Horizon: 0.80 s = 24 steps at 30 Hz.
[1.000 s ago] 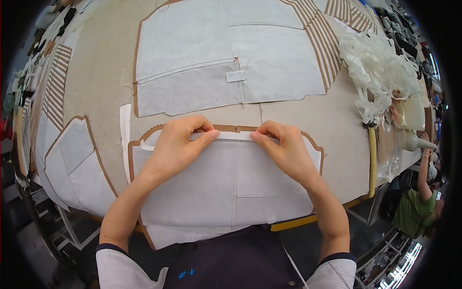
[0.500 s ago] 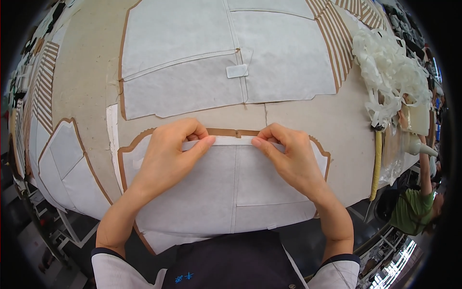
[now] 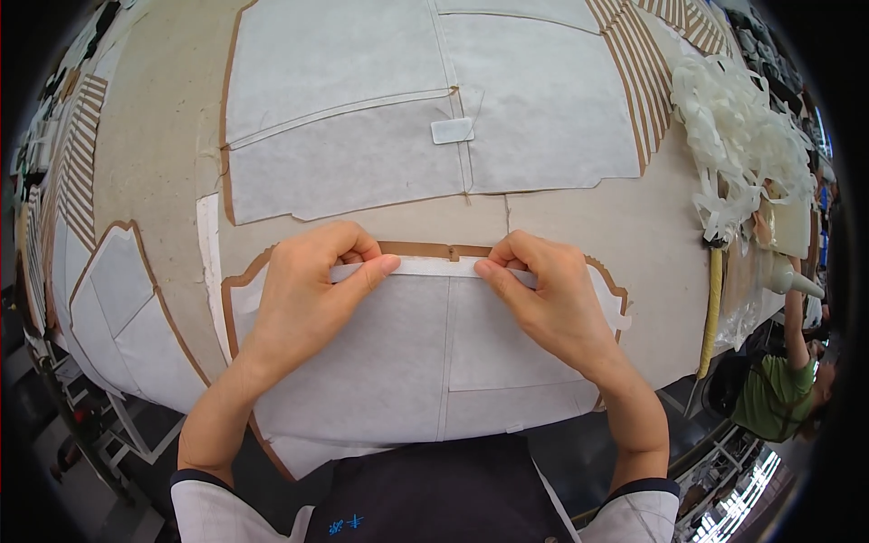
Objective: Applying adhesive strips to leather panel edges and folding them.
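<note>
A white-backed fabric panel (image 3: 362,389) with a brown edge and stitched seams lies in front of me, its lower part at the table's near edge. Along its top edge runs a narrow white strip (image 3: 425,266). My left hand (image 3: 312,294) is closed, pinching the strip between thumb and fingers left of the middle seam. On the other side of the seam, my right hand (image 3: 554,294) pinches the same strip. Between the two hands the strip lies straight beside the brown edge. The strip's outer ends are partly covered by my hands.
Farther back lies a larger white-backed panel (image 3: 362,54) with a small white tag (image 3: 453,131). Another such panel (image 3: 136,308) is at left. Tangled white strips (image 3: 738,127), a yellow-wrapped rod (image 3: 712,308) and a nozzle bottle (image 3: 786,276) occupy the right. A person in green (image 3: 774,394) is beyond.
My left hand has slid slightly left along the strip, widening the gap between the hands. Both hands keep their pinch. A small pale end shows at the panel's right edge.
</note>
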Tool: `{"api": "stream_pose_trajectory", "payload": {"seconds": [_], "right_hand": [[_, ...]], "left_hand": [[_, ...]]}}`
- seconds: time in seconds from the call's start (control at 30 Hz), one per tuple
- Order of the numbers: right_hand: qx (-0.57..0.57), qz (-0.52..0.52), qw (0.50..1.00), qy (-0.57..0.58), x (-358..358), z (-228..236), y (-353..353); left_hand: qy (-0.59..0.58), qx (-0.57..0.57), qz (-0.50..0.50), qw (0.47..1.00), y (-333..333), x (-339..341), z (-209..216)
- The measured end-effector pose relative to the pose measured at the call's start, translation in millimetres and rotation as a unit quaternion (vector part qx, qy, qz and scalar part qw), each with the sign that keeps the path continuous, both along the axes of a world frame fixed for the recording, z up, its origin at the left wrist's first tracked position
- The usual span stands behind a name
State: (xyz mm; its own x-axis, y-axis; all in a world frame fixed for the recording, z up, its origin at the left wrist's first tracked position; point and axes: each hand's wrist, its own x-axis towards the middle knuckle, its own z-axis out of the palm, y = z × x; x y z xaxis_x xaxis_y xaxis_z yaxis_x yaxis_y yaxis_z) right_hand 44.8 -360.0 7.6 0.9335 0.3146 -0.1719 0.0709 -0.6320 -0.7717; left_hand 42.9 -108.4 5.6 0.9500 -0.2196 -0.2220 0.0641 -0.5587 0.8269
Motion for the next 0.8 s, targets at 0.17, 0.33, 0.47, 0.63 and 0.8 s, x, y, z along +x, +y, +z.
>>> {"api": "stream_pose_trajectory", "payload": {"seconds": [0.17, 0.33, 0.47, 0.63, 0.8], "right_hand": [[0.007, -0.008, 1.0, -0.012, 2.7, -2.9, 1.8], [-0.015, 0.0, 1.0, 0.016, 5.0, -2.4, 1.5], [0.002, 0.013, 1.0, -0.002, 5.8, -2.3, -2.2], [-0.01, 0.016, 1.0, 0.007, 7.8, -1.2, -1.8], [-0.013, 0.015, 1.0, 0.021, 6.7, -1.6, -1.5]], "left_hand": [[-0.003, 0.014, -0.004, 1.0, -2.9, 3.3, -0.4], [0.002, 0.03, -0.003, 1.0, -2.4, 4.8, -1.7], [0.005, -0.01, -0.008, 1.0, 0.3, 6.7, -1.9], [0.003, 0.02, -0.014, 1.0, -1.3, 7.3, -1.2], [-0.014, 0.045, -0.02, 0.999, -3.2, 6.6, -0.4]]}}
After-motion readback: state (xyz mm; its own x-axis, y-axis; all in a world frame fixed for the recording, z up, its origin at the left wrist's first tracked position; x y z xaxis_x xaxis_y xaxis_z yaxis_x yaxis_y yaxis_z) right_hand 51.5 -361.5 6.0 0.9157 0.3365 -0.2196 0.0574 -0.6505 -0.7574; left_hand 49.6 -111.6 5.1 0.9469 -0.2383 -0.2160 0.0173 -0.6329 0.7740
